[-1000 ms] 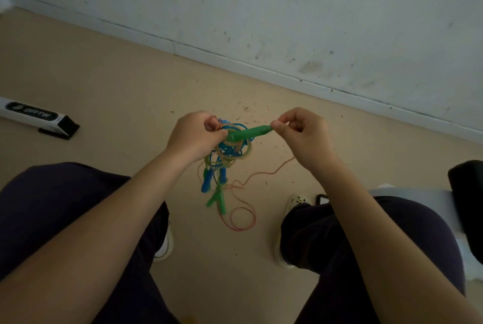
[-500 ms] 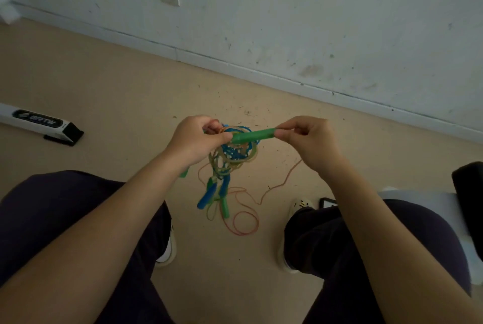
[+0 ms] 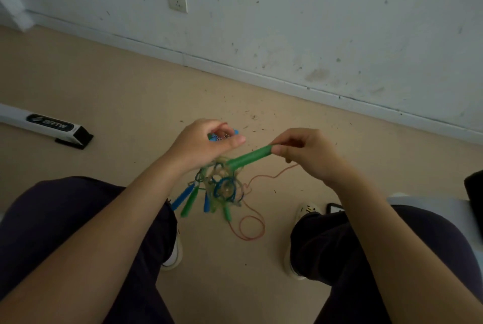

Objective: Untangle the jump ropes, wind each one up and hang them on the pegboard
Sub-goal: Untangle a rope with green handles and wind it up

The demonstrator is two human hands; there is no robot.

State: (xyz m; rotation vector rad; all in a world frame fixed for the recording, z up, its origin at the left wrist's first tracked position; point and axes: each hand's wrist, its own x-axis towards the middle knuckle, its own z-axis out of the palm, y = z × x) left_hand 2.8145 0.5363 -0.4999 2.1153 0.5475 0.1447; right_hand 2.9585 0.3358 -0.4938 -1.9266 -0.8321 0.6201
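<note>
Pinching the far end of a green handle [image 3: 250, 157] with our right hand [image 3: 304, 152], we hold it slanting down-left into the tangle [image 3: 222, 185] of ropes between our knees. Our left hand [image 3: 202, 144] curls round the tangle's top, where a bit of blue shows. Blue and green handles [image 3: 189, 202] dangle below it. An orange cord [image 3: 251, 227] trails onto the floor [image 3: 130, 93], right of the tangle.

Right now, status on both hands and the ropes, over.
Right hand pinches a green handle. Left hand grips the tangle from above. Ropes still knotted, none wound. An orange cord trails on the floor.
</note>
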